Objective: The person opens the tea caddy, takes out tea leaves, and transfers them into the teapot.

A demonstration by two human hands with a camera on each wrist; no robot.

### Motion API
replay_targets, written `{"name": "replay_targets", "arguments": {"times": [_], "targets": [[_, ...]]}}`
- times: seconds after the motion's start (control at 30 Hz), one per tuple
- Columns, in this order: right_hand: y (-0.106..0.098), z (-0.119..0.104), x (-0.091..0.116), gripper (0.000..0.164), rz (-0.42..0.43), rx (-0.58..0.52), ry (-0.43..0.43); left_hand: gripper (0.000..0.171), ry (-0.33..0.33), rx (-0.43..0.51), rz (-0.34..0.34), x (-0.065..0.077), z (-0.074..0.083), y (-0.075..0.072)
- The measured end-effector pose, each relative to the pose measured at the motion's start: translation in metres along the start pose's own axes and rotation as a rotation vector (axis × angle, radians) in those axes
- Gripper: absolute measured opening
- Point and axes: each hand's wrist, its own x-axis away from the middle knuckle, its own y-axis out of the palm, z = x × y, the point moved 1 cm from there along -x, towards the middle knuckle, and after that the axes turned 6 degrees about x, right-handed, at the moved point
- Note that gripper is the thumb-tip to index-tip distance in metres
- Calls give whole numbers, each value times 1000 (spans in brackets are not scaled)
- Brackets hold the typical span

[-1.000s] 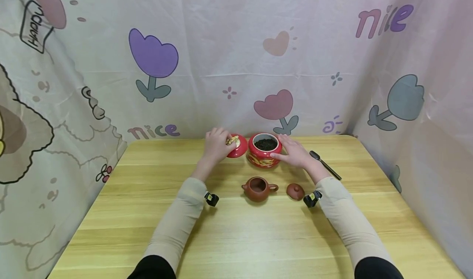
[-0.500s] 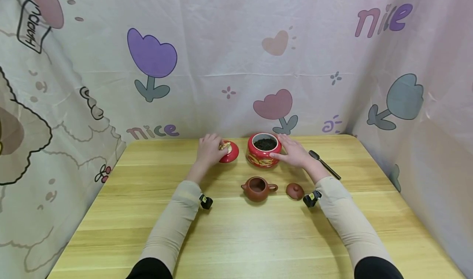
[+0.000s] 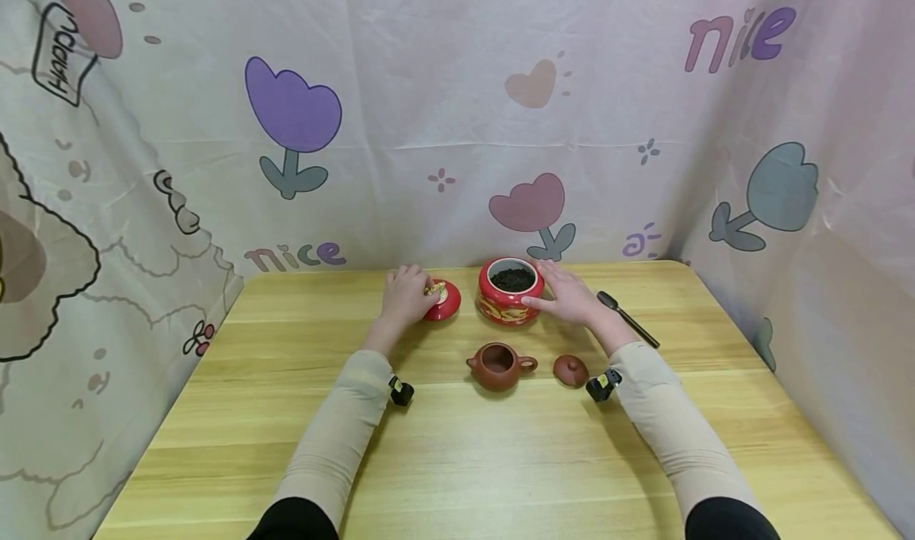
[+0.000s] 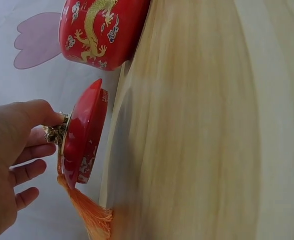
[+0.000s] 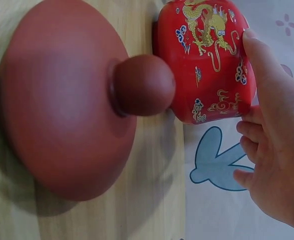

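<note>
My left hand point(image 3: 407, 294) pinches the gold knob of a red jar lid point(image 4: 89, 130) between thumb and fingers. In the left wrist view the lid hangs tilted over the table, its orange tassel point(image 4: 92, 212) trailing down. To its right stands the red jar point(image 3: 500, 305) with gold dragons, uncovered and filled with dark, tea-like leaves point(image 3: 513, 279). My right hand point(image 3: 569, 295) holds the jar's right side, thumb on the front and fingers toward the back. Nearer me are a brown clay teapot point(image 3: 493, 377), uncovered, and its round-knobbed lid point(image 3: 571, 371).
A dark spoon-like scoop point(image 3: 629, 319) lies right of my right hand. The wooden table point(image 3: 493, 468) ends at a printed cloth backdrop point(image 3: 415, 71) just behind the jar. The teapot lid sits close to my right wrist.
My left hand has carried the red lid leftward, away from the jar, and lowered it slightly; it barely moved in the last half second. My right hand and the jar stay in place.
</note>
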Motion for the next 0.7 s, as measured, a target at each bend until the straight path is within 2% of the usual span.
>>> {"name": "replay_targets", "arguments": {"times": [0.7], "targets": [[3, 2, 0, 91, 13, -13, -7, 22, -42, 17, -48, -3, -6, 8]]}}
